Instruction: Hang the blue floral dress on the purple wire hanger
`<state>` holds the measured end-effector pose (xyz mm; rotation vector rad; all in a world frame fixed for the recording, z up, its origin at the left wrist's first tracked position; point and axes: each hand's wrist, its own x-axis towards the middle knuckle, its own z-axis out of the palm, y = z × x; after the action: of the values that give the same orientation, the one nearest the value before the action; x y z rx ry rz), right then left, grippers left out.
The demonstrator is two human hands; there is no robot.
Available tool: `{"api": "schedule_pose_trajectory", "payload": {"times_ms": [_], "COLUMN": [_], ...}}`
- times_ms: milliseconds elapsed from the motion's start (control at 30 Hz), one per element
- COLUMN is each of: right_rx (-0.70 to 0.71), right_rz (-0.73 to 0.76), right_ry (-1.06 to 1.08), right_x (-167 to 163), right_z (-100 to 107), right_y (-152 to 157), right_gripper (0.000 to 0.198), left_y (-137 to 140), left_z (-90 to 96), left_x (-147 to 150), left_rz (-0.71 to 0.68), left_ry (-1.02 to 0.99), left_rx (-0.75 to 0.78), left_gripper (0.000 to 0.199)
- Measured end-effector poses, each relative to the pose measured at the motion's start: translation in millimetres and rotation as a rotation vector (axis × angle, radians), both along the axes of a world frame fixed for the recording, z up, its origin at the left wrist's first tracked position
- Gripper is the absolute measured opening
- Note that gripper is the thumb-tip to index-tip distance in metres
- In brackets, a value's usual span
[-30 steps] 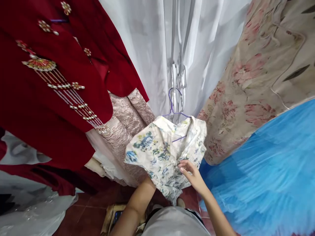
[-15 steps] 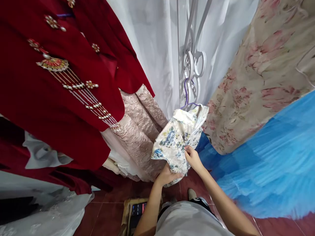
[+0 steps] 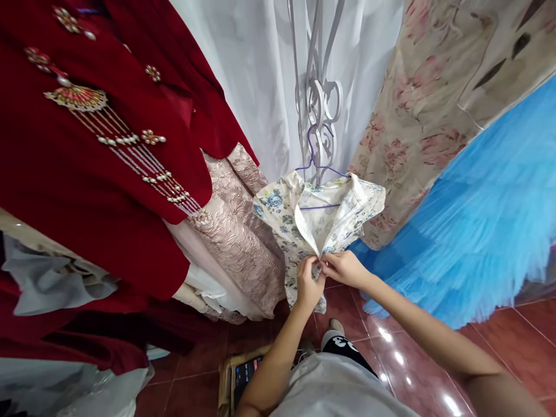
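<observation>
Head view: floral shirt (image 3: pixel 289 223) ahead, front pinched in hands (image 3: pixel 348 270).

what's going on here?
A person is working at the front of a floral shirt on a purple hanger. The left hand and right hand meet there, fingers pinching the cloth where the two front edges come together. Above them the neckline lies open. A red garment hangs to the left, blue tulle to the right.
</observation>
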<state>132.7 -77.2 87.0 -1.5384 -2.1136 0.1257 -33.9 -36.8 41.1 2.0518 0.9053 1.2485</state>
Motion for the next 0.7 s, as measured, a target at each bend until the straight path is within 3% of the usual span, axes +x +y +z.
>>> {"api": "schedule_pose_trajectory", "payload": {"times_ms": [100,167,367,467,533,600,700], "right_rx": [0.038,0.047,0.151,0.227,0.259,0.298,0.423], "right_rz": [0.146,0.147,-0.215,-0.329,-0.398,-0.438,-0.413], "right_ry": [-0.244,-0.367,-0.496,-0.48,-0.442,-0.376,-0.225], "right_x": [12.4,24.9,60.1,63.5,61.6,59.2,58.5], "right_z": [30.6,56.7,156.7,189.8,194.8,186.8,162.5], "right_y": [13.0,26.5,79.7,97.0,100.2,97.6,88.6], "right_gripper": [0.033,0.032,0.033,0.035,0.034,0.03,0.026], "left_y": [-2.5,-2.3,-25.9,-37.6,-35.7,-23.2,12.7], "left_z": [7.1,9.6,12.6,12.4,14.8,26.5,71.6], "left_x": [14.5,12.9,0.9,5.1,7.8,9.3,13.9], "left_rz": [0.008,0.002,-0.08,-0.116,-0.15,-0.178,-0.15], "left_ry": [-0.009,0.0,0.053,0.056,0.055,0.029,-0.061], "left_rx": [-0.085,-0.112,-0.169,-0.161,-0.134,-0.069,0.108], "left_gripper": [0.006,0.01,0.012,0.011,0.009,0.005,0.027]}}
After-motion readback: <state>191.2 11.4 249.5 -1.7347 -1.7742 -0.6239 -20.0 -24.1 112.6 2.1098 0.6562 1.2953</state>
